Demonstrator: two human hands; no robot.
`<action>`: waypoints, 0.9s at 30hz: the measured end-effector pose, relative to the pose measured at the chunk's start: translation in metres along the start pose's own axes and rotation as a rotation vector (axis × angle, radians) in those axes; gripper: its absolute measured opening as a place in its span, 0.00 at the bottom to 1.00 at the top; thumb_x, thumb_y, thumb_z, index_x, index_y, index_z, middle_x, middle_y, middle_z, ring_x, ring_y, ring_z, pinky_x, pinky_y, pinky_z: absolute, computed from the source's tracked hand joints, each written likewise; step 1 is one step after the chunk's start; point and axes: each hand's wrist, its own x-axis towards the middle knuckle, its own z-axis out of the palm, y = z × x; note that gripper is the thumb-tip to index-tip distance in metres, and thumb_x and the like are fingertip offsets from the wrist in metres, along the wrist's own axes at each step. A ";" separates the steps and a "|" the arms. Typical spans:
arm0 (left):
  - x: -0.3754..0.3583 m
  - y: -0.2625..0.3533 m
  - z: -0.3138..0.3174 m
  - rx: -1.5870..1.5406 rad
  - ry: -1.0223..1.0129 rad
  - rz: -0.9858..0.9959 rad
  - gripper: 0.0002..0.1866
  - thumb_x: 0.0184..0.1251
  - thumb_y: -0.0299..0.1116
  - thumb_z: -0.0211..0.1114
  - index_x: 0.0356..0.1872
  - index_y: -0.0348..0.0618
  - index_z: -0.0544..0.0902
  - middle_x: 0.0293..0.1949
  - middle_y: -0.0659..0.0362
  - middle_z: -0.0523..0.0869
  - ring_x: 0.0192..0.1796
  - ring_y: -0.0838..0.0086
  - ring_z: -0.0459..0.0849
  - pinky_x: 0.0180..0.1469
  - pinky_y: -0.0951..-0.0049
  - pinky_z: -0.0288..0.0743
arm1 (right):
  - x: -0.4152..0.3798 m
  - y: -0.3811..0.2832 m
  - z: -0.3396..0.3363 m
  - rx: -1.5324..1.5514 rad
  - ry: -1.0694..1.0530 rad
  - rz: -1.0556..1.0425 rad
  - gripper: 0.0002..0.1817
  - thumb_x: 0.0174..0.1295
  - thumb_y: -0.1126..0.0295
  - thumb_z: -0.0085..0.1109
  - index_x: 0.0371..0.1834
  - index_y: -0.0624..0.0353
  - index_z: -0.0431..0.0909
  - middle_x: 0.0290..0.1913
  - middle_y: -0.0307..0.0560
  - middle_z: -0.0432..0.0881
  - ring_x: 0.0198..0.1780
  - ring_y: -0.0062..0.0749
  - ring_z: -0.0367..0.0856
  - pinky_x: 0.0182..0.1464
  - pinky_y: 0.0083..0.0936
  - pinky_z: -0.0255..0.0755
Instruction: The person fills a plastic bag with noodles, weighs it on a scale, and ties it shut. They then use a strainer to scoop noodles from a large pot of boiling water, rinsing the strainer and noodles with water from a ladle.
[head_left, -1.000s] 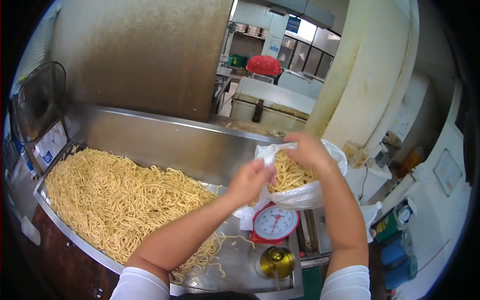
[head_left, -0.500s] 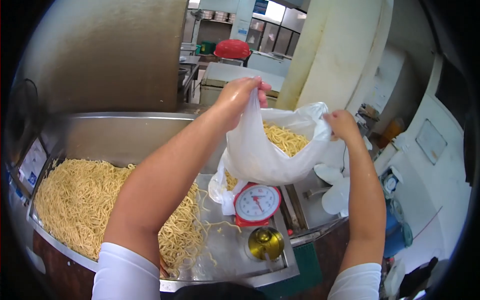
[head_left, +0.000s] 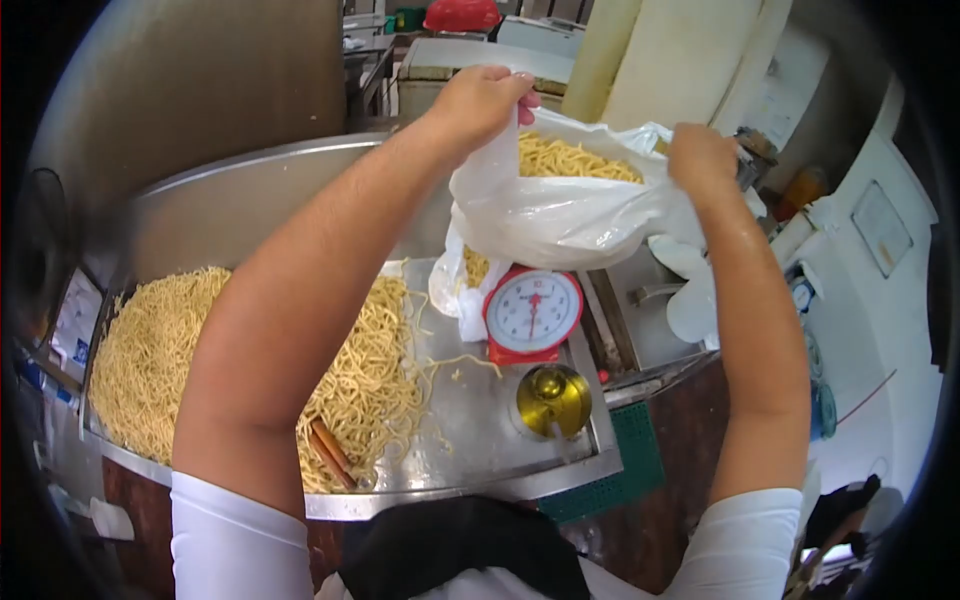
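Note:
A white plastic bag [head_left: 560,228] with thick yellow noodles [head_left: 580,160] inside is stretched between my two hands. My left hand [head_left: 485,105] is closed on its left rim, pulling a corner up. On the opposite rim, my right hand [head_left: 703,160] grips the plastic. Just below and in front stands a red dial scale [head_left: 533,312]; whether the bag's weight rests on it is hidden. Beside the scale is another white bag [head_left: 447,280] with noodles showing. A large heap of loose noodles [head_left: 150,360] covers the left of the metal tray [head_left: 470,440].
A container of yellow oil [head_left: 553,400] stands near the tray's front right corner. Brown wooden sticks [head_left: 330,455] lie on the noodles. To the right is a white tub [head_left: 692,310]. A pale pillar [head_left: 690,60] rises behind the bag.
The view has tipped downward. The bag's front rim, sagging before, is now pulled straighter between my hands. The scale's needle stands at a different angle.

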 end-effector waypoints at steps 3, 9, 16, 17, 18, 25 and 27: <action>-0.010 0.001 -0.004 0.079 0.014 -0.042 0.17 0.69 0.46 0.61 0.41 0.40 0.84 0.38 0.57 0.85 0.39 0.76 0.81 0.44 0.72 0.74 | 0.004 0.002 -0.014 0.266 0.022 0.051 0.13 0.59 0.62 0.56 0.41 0.56 0.84 0.40 0.51 0.86 0.41 0.44 0.85 0.45 0.43 0.75; -0.015 -0.004 0.015 0.143 0.010 0.129 0.22 0.50 0.43 0.72 0.43 0.38 0.84 0.37 0.53 0.87 0.38 0.67 0.85 0.43 0.68 0.77 | -0.004 -0.040 -0.037 1.450 -0.293 -0.085 0.16 0.63 0.54 0.61 0.32 0.57 0.83 0.31 0.39 0.83 0.33 0.23 0.78 0.36 0.26 0.71; -0.056 0.021 0.011 0.703 -0.342 0.162 0.35 0.55 0.46 0.71 0.62 0.37 0.76 0.56 0.45 0.82 0.58 0.60 0.81 0.62 0.64 0.72 | -0.004 -0.091 -0.040 1.663 -0.665 -0.088 0.17 0.58 0.56 0.64 0.36 0.61 0.83 0.30 0.40 0.80 0.33 0.22 0.76 0.38 0.20 0.70; -0.066 0.020 0.006 0.768 -0.307 0.151 0.35 0.56 0.47 0.71 0.62 0.36 0.76 0.57 0.45 0.82 0.59 0.59 0.81 0.63 0.65 0.72 | -0.003 -0.091 -0.036 1.664 -0.673 -0.077 0.17 0.58 0.56 0.64 0.36 0.61 0.83 0.30 0.40 0.80 0.33 0.22 0.76 0.38 0.20 0.70; -0.077 0.013 -0.002 0.706 -0.220 0.163 0.34 0.57 0.46 0.70 0.62 0.36 0.76 0.57 0.46 0.82 0.59 0.60 0.81 0.62 0.65 0.72 | -0.004 -0.091 -0.042 1.574 -0.612 -0.117 0.15 0.59 0.57 0.63 0.34 0.59 0.83 0.30 0.39 0.80 0.32 0.22 0.76 0.38 0.20 0.69; -0.199 -0.044 -0.094 0.085 -0.029 -0.244 0.27 0.64 0.43 0.67 0.61 0.38 0.77 0.54 0.51 0.84 0.58 0.67 0.80 0.62 0.65 0.73 | -0.002 -0.080 -0.036 1.541 -0.542 -0.084 0.10 0.58 0.62 0.63 0.28 0.57 0.78 0.28 0.36 0.79 0.30 0.20 0.76 0.34 0.20 0.70; -0.246 -0.056 -0.113 0.074 0.025 -0.348 0.27 0.65 0.43 0.67 0.60 0.36 0.77 0.53 0.52 0.85 0.56 0.67 0.82 0.60 0.66 0.74 | 0.013 -0.069 -0.015 1.447 -0.674 -0.174 0.10 0.59 0.64 0.63 0.35 0.58 0.79 0.29 0.36 0.79 0.30 0.18 0.76 0.32 0.19 0.71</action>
